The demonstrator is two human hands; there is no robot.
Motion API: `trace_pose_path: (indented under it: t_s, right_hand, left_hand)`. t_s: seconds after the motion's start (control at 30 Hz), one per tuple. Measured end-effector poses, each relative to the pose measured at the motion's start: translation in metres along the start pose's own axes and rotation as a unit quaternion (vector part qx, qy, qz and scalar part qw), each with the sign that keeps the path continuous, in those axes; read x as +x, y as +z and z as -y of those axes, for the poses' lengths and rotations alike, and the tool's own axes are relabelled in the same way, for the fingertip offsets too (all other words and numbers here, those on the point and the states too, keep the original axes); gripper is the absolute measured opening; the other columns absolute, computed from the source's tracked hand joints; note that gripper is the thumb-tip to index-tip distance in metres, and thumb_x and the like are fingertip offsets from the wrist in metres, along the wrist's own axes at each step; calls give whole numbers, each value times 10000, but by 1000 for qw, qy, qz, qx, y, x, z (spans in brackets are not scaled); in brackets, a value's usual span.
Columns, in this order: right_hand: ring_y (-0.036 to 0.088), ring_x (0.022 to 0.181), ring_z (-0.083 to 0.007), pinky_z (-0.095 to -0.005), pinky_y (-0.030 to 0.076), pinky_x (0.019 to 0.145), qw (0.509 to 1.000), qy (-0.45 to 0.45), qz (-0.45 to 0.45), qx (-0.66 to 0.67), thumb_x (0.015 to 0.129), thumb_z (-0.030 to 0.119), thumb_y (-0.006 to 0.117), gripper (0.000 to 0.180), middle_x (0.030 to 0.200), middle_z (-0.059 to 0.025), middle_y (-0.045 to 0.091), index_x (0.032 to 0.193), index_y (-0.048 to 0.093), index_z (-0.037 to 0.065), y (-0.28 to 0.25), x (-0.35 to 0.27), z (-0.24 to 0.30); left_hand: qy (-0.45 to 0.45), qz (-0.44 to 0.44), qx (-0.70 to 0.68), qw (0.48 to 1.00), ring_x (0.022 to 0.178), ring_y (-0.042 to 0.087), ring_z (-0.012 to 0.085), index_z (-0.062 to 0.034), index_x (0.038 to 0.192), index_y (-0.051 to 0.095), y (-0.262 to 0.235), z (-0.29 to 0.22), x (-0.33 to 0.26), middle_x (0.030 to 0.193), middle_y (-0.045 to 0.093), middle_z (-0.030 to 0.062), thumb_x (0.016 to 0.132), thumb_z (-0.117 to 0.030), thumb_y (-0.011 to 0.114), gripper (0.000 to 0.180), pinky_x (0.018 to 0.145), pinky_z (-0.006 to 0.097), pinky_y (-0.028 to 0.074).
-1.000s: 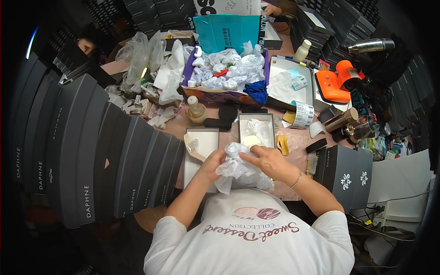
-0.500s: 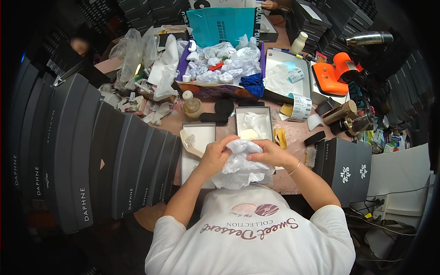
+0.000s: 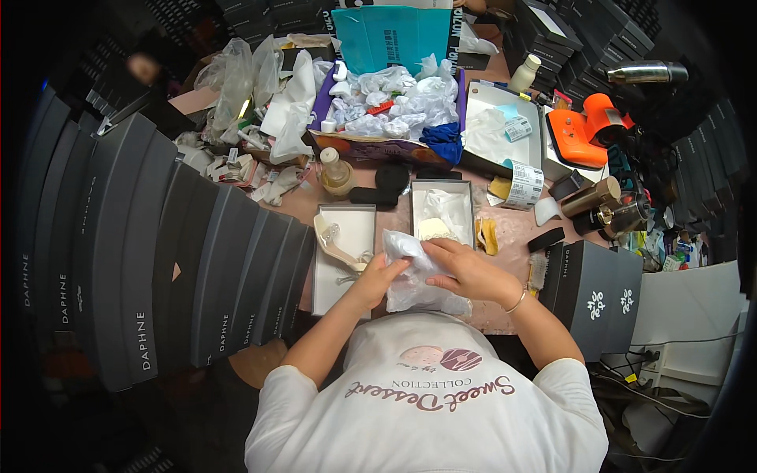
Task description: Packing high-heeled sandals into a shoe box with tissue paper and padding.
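Note:
A crumpled sheet of white tissue paper (image 3: 426,296) is bunched up in front of my shirt. My left hand (image 3: 380,281) pinches its left side, thumb uppermost. Across from it, my right hand (image 3: 471,273) has its fingers curled over the paper's upper right part; some fingertips are hidden. Just left of the paper, a beige high-heeled sandal (image 3: 337,246) with a clear ornament lies in a shallow white box tray (image 3: 330,292). Beyond my hands stands an open grey-edged shoebox (image 3: 474,206) with white paper and a pale yellow piece inside.
Tall stacks of dark shoeboxes (image 3: 118,252) line the left, and more boxes (image 3: 587,292) stand at the right. A purple carton (image 3: 378,151) full of crumpled paper is at the back. Nearby are a pump bottle (image 3: 337,175), an orange tool (image 3: 579,138) and a label roll (image 3: 524,188).
The tissue paper has been gathered into a narrower bundle. My right hand has come over its top, and my left hand is slightly lower. More of the sandal shows.

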State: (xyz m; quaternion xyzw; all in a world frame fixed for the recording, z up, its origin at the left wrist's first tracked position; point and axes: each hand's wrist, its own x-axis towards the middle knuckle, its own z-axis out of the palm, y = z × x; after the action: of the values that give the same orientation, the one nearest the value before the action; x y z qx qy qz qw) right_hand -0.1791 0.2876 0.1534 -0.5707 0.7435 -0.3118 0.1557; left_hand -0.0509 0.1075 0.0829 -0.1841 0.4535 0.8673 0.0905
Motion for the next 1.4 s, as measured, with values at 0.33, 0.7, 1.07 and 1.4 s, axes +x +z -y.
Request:
trace_pose_path:
  t_s: [0.33,0.7,1.07,1.4]
  right_hand:
    - [641,813,-301,-370,486,713,993,109,-22,42,777,200,706,403,879,-140,659,1128,597,35,19,4,-12]
    - [632,905,-312,-385,471,819,963,76,126,227,722,264,758,545,1046,-190,646,1160,570,0,28,-1,-24]
    - [545,1000,-314,-330,420,906,900,93,-211,371,718,67,584,367,1112,-173,525,1075,532,2,46,7,-10]
    - [319,1319,-395,-429,227,1110,992,50,-77,86,842,184,569,706,1417,-251,323,1427,228,-17,56,-5,7]
  left_hand:
    - [-20,105,-66,992,1053,565,130,-41,1332,459,5,-28,-17,1189,574,62,888,-50,562,456,825,293,521]
    - [184,152,408,881,1133,539,153,-33,1286,534,0,-64,-29,1240,575,69,883,-56,621,413,969,291,429]
    - [96,-44,-189,976,1159,514,200,-22,1315,450,23,17,-21,1262,529,105,993,-307,446,430,990,401,418]
    - [133,-94,-210,964,1168,516,206,-80,1312,470,16,27,-26,1267,520,92,991,-219,466,350,988,400,433]
